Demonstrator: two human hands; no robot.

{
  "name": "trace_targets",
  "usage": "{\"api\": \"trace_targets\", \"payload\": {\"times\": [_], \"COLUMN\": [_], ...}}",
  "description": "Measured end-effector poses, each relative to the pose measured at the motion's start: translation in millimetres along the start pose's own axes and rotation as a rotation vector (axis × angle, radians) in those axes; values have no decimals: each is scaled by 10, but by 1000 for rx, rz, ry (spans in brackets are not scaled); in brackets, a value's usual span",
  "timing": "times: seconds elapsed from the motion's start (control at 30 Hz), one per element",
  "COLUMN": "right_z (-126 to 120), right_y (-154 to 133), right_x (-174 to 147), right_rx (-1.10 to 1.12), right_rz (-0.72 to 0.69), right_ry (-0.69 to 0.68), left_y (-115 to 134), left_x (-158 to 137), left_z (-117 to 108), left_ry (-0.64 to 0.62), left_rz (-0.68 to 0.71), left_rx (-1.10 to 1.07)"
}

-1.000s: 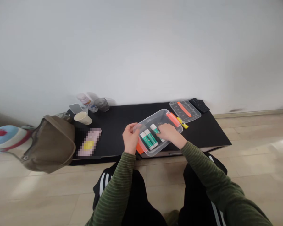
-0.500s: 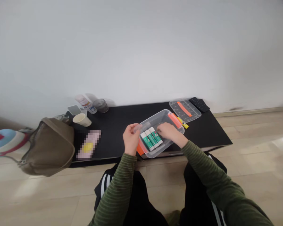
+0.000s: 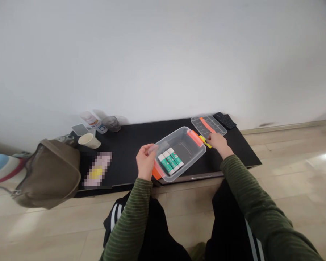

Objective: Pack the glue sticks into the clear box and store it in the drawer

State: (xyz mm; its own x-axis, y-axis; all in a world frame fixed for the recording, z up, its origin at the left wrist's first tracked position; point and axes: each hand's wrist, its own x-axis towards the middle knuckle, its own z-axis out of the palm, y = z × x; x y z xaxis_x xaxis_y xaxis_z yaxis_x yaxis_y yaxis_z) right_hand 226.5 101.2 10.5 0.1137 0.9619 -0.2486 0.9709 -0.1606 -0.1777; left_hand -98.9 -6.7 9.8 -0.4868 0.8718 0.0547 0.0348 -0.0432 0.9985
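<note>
A clear plastic box (image 3: 188,165) with orange clip handles is tilted near the front of the black table. My left hand (image 3: 146,162) is closed on its left rim, thumb and fingers pinching the edge. Several green-and-white glue sticks (image 3: 170,162) lie side by side inside, toward the left end. Just past the box's right clip, my right hand (image 3: 219,144) has its fingers closed at a small, flat yellow object (image 3: 205,141); the fingertips partly cover it. The clear lid (image 3: 195,124) with an orange strip lies flat behind that hand.
On the black table (image 3: 136,137), a black keypad-like object (image 3: 225,120) rests at the back right. To the left are a paper cup (image 3: 89,140), a spray bottle (image 3: 93,122), a dark glass (image 3: 111,123), a blurred pink packet (image 3: 97,170) and a brown bag (image 3: 53,174).
My right hand has left the glue sticks inside the box and moved right to the yellow object. My left hand stays on the box rim. The view has shifted slightly.
</note>
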Motion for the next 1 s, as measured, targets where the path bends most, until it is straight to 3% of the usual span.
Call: {"api": "trace_targets", "payload": {"times": [0.23,0.53,0.63,0.73,0.8,0.87,0.93,1.0], "right_z": [181,178,71,-111,-249,-370,-448,-469], "right_y": [-101,-109,-64,-69,-132,-238,-367,-493], "right_x": [-30,-65,-94,-201,-332,-496,-659,-780], "right_rx": [-55,-4,79,256,400,506,535,469], "right_rz": [25,-15,-20,-21,-83,-198,-346,-477], "right_ry": [-16,-38,50,298,489,579,525,377], "left_y": [19,14,19,26,25,19,10,2], "left_x": [7,24,24,13,2,-10,-22,-36], "left_z": [10,28,34,52,75,109,156,211], "left_ry": [12,8,12,7,-7,-25,-37,-49], "left_rz": [-14,-35,-28,-23,-20,-20,-25,-26], "left_rx": [-5,-44,-31,-20,-29,-35,-37,-41]}}
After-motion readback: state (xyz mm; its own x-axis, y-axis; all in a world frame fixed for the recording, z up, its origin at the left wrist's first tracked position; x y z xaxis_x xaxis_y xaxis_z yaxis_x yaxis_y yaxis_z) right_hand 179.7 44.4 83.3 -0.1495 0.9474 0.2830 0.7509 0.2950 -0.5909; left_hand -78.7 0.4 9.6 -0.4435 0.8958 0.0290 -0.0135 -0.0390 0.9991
